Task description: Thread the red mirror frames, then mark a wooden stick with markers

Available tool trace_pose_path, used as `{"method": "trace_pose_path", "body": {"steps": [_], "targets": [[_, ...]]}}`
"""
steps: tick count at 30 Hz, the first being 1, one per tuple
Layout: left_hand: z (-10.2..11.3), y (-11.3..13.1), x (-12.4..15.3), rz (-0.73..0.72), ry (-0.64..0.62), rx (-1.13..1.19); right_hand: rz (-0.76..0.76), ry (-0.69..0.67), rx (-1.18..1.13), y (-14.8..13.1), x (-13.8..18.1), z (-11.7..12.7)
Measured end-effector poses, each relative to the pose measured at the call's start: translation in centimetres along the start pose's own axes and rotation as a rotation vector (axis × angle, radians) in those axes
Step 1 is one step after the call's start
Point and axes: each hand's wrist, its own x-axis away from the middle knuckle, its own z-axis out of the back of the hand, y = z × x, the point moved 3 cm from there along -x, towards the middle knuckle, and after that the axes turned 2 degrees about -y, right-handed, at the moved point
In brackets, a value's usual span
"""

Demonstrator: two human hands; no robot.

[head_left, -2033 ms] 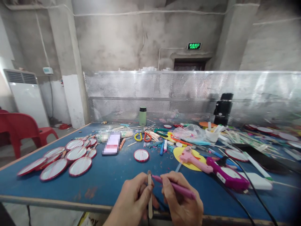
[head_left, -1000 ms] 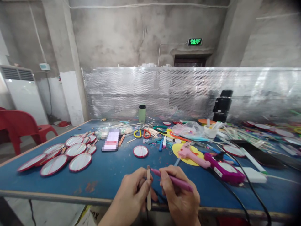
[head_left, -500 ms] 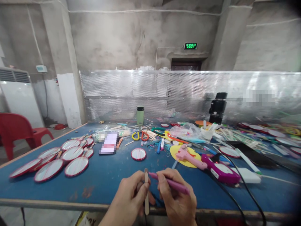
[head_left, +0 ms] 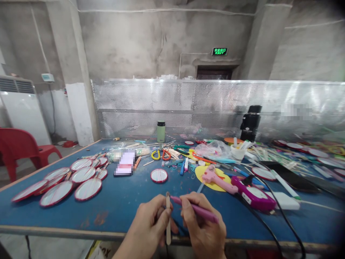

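- one wooden craft stick point(head_left: 168, 229) is the thing in hand: from where i watch, it stands nearly upright over the near edge of the blue table point(head_left: 129, 190).
- the left hand point(head_left: 151, 220) pinches it between thumb and fingers around its middle, leaving both ends showing to me.
- the right hand point(head_left: 203, 223) is closed on a purple-pink pen point(head_left: 206, 213) in a writing grip, the tip aimed at the stick's upper end; i can't tell whether tip and wood touch.
- progress: i see a small dark patch at the stick's top end, while the lower length looks like plain wood. i'd judge the pen work under way rather than finished, though the patch may be shadow and the far face is hidden from me.
- straight ahead, a lone red-rimmed disc point(head_left: 159, 176) lies flat, with no stick that i can make out on it.
- off to the left, a cluster of red-rimmed discs point(head_left: 88, 189) overlap, tan sticks showing between some; i'd judge these further along than the lone one, but the joins are too small to read.
- a pink glue gun point(head_left: 220, 181) rests on a yellow sheet point(head_left: 199, 175) to the right, held by neither hand.
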Motion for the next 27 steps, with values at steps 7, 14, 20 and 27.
{"method": "trace_pose_path", "body": {"steps": [7, 14, 20, 27], "targets": [[-0.03, -0.15, -0.08, -0.015, 0.0, -0.018, -0.003, -0.008, -0.024, 0.01, -0.08, -0.12], [0.0, -0.19, -0.09, -0.004, 0.008, -0.008, 0.029, 0.002, 0.011, -0.41, -0.34, 0.03], [-0.04, -0.27, -0.09, -0.008, 0.015, -0.034, 0.025, 0.001, 0.027, -0.44, -0.36, -0.06], [-0.06, -0.2, -0.05, 0.006, 0.01, -0.017, -0.005, 0.003, -0.002, -0.16, -0.2, -0.13]]}}
